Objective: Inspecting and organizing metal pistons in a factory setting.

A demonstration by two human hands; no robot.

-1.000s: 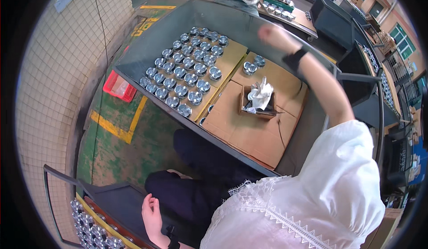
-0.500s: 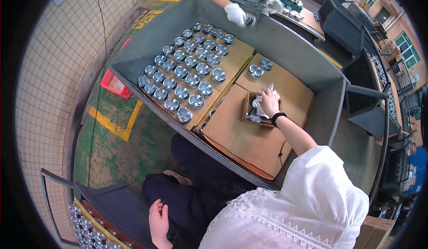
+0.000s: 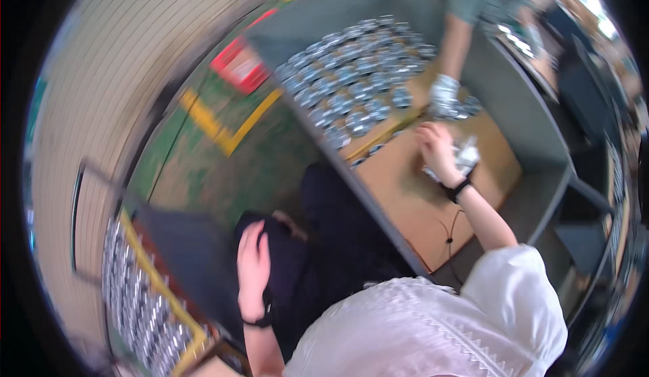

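My right hand [image 3: 439, 151] reaches over the cardboard sheet [image 3: 405, 194] in the grey metal bin. Motion smears its fingers, so whether they grip anything cannot be told. Against its wrist side lies a crumpled white wrapping or cloth [image 3: 466, 155]; the small box underneath is mostly hidden by my hand and blur. My left hand [image 3: 253, 265] hangs low beside my dark trousers, fingers stretched and holding nothing. Rows of round silver metal parts, piston-like [image 3: 362, 93], stand on the bin's left half. A co-worker's gloved hand [image 3: 444, 96] is at a couple more parts [image 3: 470, 105].
The bin's grey wall [image 3: 534, 100] rises around the cardboard. A red crate [image 3: 240, 66] sits on the green floor beyond the bin's left side. At lower left, another cart holds many silver parts [image 3: 145, 309] behind a yellow edge [image 3: 152, 275]. A black cord [image 3: 449, 240] lies on the cardboard.
The view has swung, shifting the bin rightward. The co-worker's gloved hand has come down into the bin beside the parts. My right hand has moved to the left side of the white wrapping.
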